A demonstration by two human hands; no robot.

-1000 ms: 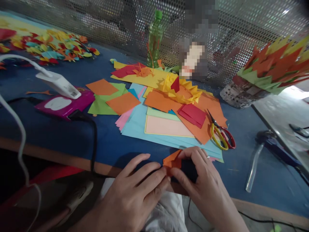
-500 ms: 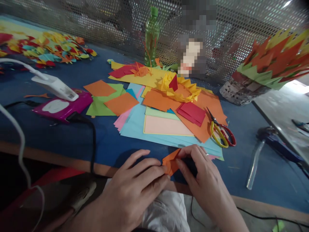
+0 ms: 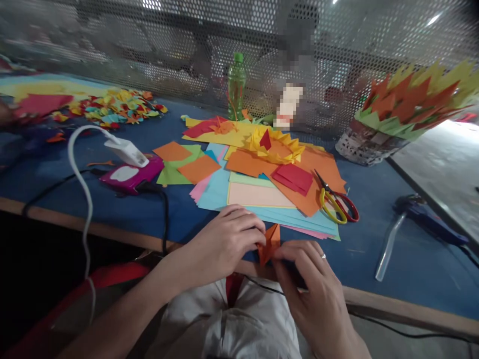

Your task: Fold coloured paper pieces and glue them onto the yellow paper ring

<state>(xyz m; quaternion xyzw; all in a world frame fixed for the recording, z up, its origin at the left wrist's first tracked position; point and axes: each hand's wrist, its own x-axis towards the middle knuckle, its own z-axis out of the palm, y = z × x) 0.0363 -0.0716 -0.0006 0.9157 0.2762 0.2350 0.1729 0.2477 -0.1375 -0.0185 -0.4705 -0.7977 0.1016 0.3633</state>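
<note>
At the front edge of the blue table, a small folded piece of orange paper (image 3: 270,245) is pinched between my two hands. My left hand (image 3: 235,239) has its fingertips closed on the paper's left side, and the fingers are curled together. My right hand (image 3: 312,279), with a ring on one finger, pinches the right edge between thumb and forefinger. The paper tapers to a point at top and bottom. Just beyond my hands lies a stack of light blue sheets (image 3: 277,215), with red paper squares (image 3: 293,178) and orange paper (image 3: 245,163) on it.
Scissors (image 3: 337,202) and a glue gun (image 3: 422,214) lie to the right. A papered pot of pointed paper leaves (image 3: 377,142) stands behind them. Left are a purple power adapter (image 3: 130,174) with cables and a heap of paper pieces (image 3: 116,107). A green bottle (image 3: 236,87) stands at the back.
My left hand has changed from spread fingers to curled ones and moved slightly up on the paper. The orange paper now stands more upright. The camera view has shifted.
</note>
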